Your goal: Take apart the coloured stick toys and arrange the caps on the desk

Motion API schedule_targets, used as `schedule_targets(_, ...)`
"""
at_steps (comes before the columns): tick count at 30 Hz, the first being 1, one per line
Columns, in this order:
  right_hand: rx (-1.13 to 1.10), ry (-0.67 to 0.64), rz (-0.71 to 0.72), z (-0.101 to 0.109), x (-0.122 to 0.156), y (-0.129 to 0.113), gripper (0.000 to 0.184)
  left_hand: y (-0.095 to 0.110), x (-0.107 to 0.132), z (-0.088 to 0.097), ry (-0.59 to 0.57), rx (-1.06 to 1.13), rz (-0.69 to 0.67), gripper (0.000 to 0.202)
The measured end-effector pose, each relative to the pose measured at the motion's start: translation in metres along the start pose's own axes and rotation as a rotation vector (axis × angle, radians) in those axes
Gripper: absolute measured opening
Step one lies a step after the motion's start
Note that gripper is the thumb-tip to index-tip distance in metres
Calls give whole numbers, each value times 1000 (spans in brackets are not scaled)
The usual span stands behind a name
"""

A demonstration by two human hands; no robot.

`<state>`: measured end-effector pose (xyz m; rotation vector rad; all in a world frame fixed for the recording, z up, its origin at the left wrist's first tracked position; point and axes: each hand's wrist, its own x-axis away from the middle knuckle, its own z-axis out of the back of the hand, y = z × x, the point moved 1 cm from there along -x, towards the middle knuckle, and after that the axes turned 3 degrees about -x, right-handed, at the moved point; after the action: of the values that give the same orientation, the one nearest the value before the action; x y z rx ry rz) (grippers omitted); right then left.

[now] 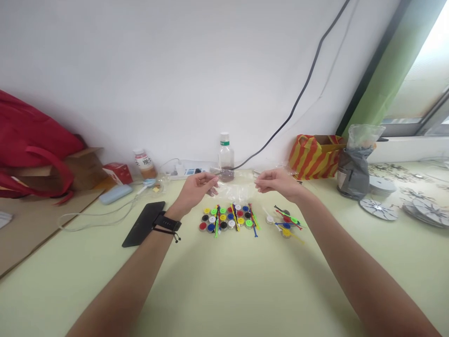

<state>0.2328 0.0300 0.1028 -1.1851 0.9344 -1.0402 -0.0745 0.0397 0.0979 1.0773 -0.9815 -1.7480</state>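
A transparent plastic bag (235,191) is stretched between my two hands above the table. My left hand (198,188), with a black watch on its wrist, pinches one side of it. My right hand (277,184) pinches the other side, fingers pressed together. Below the bag lie several round coloured discs (223,217) in rows, with thin coloured plastic sticks (234,217) laid across them in bunches. A smaller loose group of discs and sticks (286,225) lies to the right, under my right forearm.
A black phone (143,224) lies left of my wrist. Behind the bag stands a bottle (226,157) near a black cable (301,93). A striped bag (314,157), a grey bag (354,171) and white round discs (379,209) sit right; a drink bottle (143,164) stands left.
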Motion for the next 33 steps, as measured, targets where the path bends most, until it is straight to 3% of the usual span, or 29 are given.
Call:
schedule_targets(3,-147,-50,22,1,0,-1,35,2,1,-1,2,46,-3,44)
schedule_targets(7,-224,-108,-3,-3,4,-5,33,12,6,-5,-100,182,54,45)
schedule_targets(13,-379,-327,15,-9,12,-14,37,23,11,-6,-217,349,88,44)
schedule_targets(16,-412,-330,56,-10,14,-17,36,25,11,-4,-258,395,96,43)
schedule_targets(19,-357,-351,54,-12,16,-19,50,28,12,-3,-308,415,101,44)
schedule_targets(24,-259,-531,42,-22,27,-27,81,35,17,-9,-493,433,156,49)
schedule_targets(28,-291,-655,48,-31,30,-29,87,38,21,-16,-600,477,167,55)
schedule_targets(33,-351,-733,37,-42,31,-31,91,38,23,-18,-652,533,165,72)
